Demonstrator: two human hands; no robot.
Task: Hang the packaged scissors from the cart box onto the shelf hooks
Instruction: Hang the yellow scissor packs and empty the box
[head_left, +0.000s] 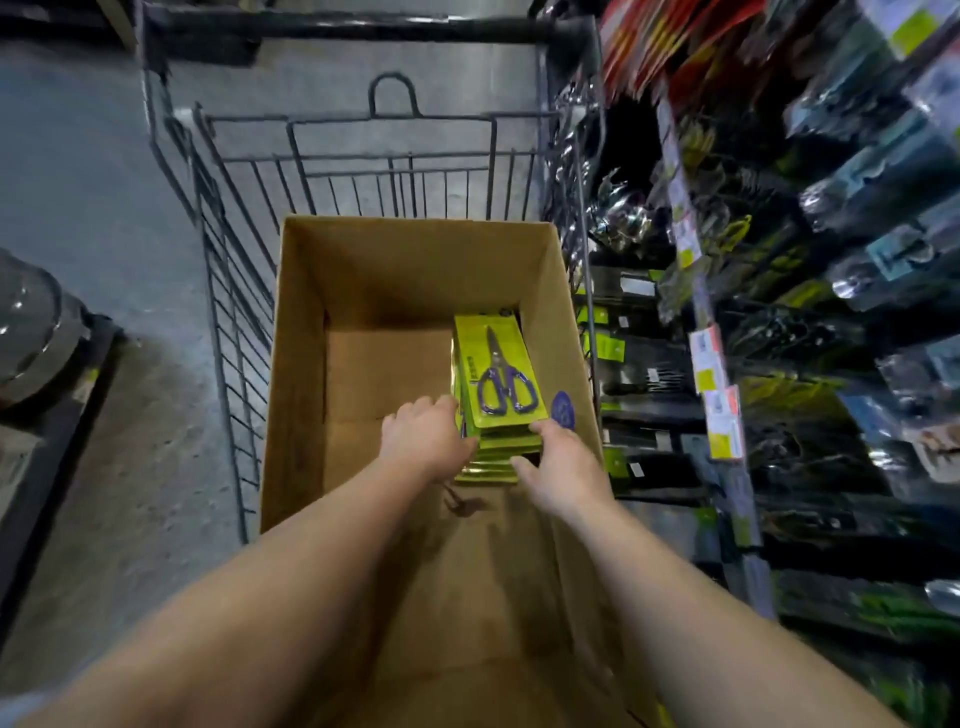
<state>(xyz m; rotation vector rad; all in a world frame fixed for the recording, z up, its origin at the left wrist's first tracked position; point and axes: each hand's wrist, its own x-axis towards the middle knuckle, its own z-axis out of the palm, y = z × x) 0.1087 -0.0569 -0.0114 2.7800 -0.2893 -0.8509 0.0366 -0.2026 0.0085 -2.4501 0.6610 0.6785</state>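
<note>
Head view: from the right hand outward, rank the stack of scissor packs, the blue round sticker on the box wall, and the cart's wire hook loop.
From the right hand:
1. Stack of scissor packs, touching its fingertips, just ahead and left.
2. Blue round sticker, on the box's right inner wall, just beyond the fingers.
3. Wire hook loop, at the cart's far end, well ahead.

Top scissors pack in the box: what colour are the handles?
Purple handles, on a yellow-green card; seen in the head view.
</note>
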